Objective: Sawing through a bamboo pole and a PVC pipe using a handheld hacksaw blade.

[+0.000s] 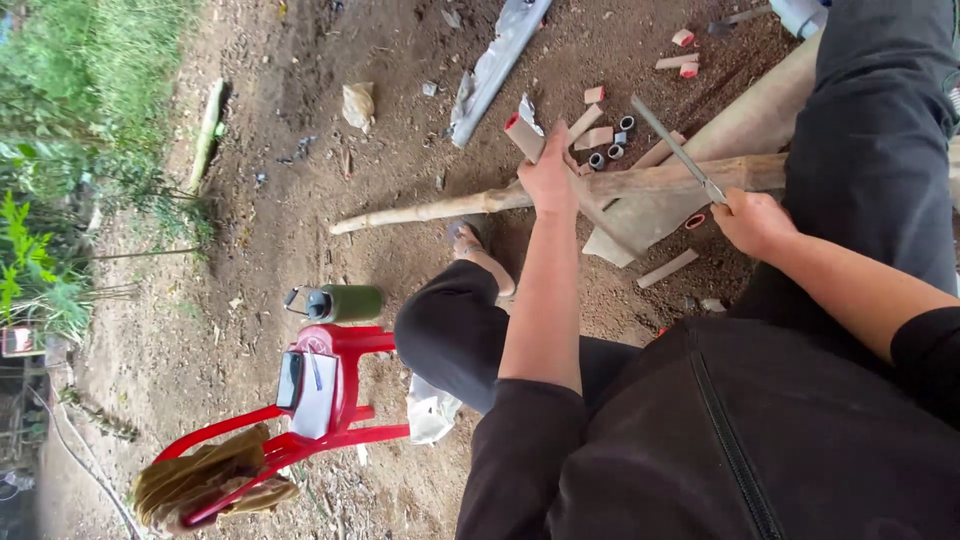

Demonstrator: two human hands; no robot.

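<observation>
- Head view: the long pale wooden pole [470, 205] lies across bare brown dirt and serves as the landmark; its thin end points toward the green plants at the picture's left edge, its thick end runs under the person's dark trouser leg at the right edge.
- A broad tan wooden board [740, 130] crosses the pole near its thick end.
- A red plastic chair [345, 390] stands well apart from the pole, on the near side, with open dirt between them; a phone and papers lie on its seat, and a yellowish cloth hangs at its back.
- A dull grey metal strip [495, 65] lies beyond the pole, on the far side, with clear ground around it.
- A green cylindrical flask [340, 303] lies between the chair and the pole.
- The left hand [549, 180] rests at the pole's middle, fingers clamped on a short tan cut tube piece [524, 137] that stands tilted above the pole.
- The right hand [752, 222] is closed around the handle of a slim grey metal saw blade [675, 148], which slants over the pole's thick part.
- Small cut tube rings and offcuts [610, 145] lie scattered just beyond the pole, between the two hands.
</observation>
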